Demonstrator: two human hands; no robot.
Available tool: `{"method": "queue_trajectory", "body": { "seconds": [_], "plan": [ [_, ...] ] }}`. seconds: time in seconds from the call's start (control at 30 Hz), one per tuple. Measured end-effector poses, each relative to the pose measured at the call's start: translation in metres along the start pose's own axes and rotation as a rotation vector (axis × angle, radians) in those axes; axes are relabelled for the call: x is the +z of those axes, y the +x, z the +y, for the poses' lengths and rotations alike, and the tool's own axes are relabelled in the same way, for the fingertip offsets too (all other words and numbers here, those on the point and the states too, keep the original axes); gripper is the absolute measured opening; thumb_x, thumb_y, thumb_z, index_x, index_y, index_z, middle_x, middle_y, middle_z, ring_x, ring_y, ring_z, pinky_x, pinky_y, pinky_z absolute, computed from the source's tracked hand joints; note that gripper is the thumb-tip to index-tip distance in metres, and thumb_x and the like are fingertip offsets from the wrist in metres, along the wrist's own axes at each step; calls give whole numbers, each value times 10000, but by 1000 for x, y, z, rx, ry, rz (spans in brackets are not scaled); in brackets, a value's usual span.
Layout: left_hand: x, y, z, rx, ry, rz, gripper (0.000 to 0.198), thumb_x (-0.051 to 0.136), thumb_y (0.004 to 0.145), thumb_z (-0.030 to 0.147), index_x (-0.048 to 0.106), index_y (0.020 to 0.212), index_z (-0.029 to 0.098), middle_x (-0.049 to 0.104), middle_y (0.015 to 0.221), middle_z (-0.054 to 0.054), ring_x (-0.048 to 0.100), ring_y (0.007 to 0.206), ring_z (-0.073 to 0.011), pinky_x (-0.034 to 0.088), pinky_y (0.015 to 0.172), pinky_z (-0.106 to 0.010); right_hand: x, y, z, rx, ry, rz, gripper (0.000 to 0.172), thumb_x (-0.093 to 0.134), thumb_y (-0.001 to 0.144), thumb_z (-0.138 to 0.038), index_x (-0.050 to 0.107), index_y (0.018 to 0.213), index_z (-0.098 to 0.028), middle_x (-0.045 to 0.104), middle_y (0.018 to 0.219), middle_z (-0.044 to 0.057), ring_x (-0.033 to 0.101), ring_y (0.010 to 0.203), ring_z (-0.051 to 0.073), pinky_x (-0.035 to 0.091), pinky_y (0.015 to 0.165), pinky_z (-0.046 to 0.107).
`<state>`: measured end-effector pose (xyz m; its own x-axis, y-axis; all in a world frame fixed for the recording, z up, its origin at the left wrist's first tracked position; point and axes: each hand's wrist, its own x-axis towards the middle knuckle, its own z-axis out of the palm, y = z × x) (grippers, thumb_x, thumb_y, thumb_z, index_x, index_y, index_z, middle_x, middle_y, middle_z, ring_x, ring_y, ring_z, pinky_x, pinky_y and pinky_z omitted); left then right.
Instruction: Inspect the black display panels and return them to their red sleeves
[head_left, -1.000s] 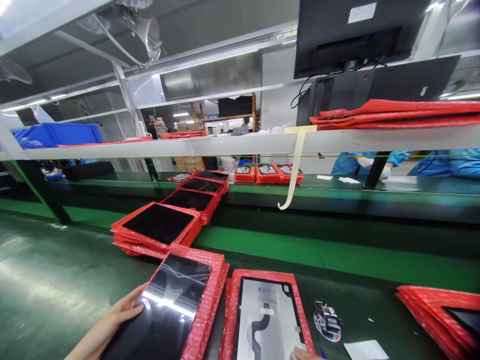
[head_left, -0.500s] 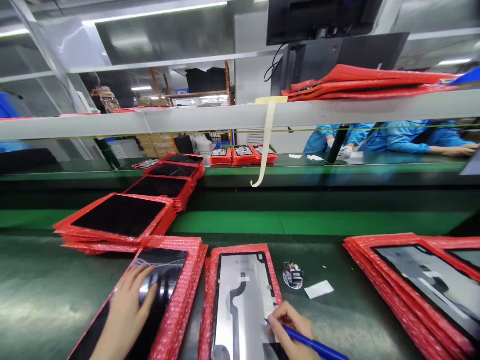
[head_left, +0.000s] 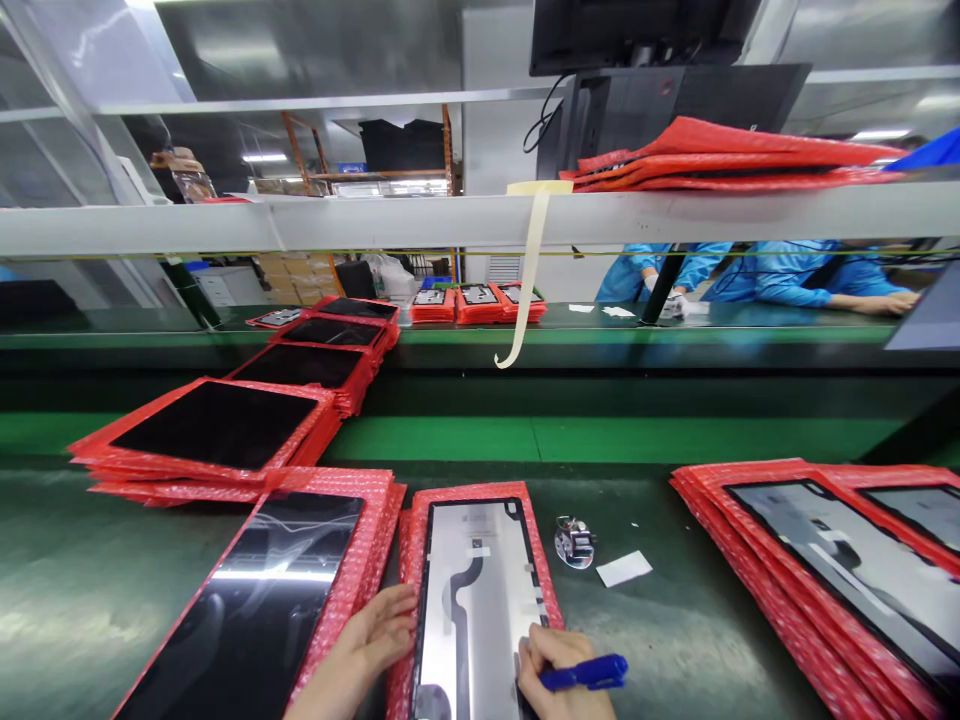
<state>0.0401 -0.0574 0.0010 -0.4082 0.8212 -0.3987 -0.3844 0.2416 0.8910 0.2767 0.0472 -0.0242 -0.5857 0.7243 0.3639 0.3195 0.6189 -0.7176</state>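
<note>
A: Where does the silver-backed panel (head_left: 487, 570) lie from the hands?

B: Right between them, on its red bubble wrap (head_left: 418, 535) on the green bench (head_left: 675, 640), and stretching away past both

A: Which hand is nearer?

B: The right hand (head_left: 553, 672). It sits over the panel's right long edge, closed around a blue pen (head_left: 589, 673). The left hand (head_left: 375, 640) is half-open, bent fingers against the wrap's left edge, with no firm grip that I can see

A: So what counts most?

B: I'd judge it's the right hand against that right edge; the left seems placed to steady the wrap

A: And which way does the panel point?

B: Its long axis runs nearly straight away from the person, the dark corner cutout (head_left: 512, 508) at the far right. The pen's visible end points right; its tip is hidden
</note>
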Motion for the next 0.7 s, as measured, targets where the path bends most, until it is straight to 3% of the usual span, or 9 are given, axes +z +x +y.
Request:
{"method": "queue_trajectory", "body": {
  "seconds": [0.2,0.33,0.43,0.53,0.7],
  "plan": [
    [12,-8,23,-130,-74,6,378,716,629,203,685,1002,150,722,981,-104,668,859,-211,503,771,-334,-2,-3,3,147,159,76,370,526,833,-258,308,535,-225,364,475,-69,406,447,114,322,508,241],
    [38,-11,38,-153,-90,-88,311,726,668,216,676,960,120,737,841,-98,676,755,-207,487,666,-300,-4,0,0,264,355,130,429,507,873,-475,357,552,-233,430,476,-51,448,454,128,373,474,228],
    [65,-13,39,-105,-111,-178,384,753,641,194,663,1005,111,743,933,-128,686,892,-263,498,787,-341,-3,3,-6,325,496,133,441,517,851,-593,428,621,-228,516,493,-40,498,449,130,409,465,223],
    [84,-15,36,-73,-109,-158,496,715,667,201,604,1144,124,735,1019,-139,670,999,-301,503,841,-392,-7,7,-11,353,574,155,445,556,821,-622,478,652,-218,517,457,-51,474,399,116,382,426,213],
    [87,-19,49,55,-73,-46,622,680,676,168,522,1277,171,642,1272,-102,565,1200,-273,441,966,-336,-44,17,-26,297,597,201,405,583,818,-595,642,737,-203,582,554,-4,536,493,152,425,472,248]
  ]
}}
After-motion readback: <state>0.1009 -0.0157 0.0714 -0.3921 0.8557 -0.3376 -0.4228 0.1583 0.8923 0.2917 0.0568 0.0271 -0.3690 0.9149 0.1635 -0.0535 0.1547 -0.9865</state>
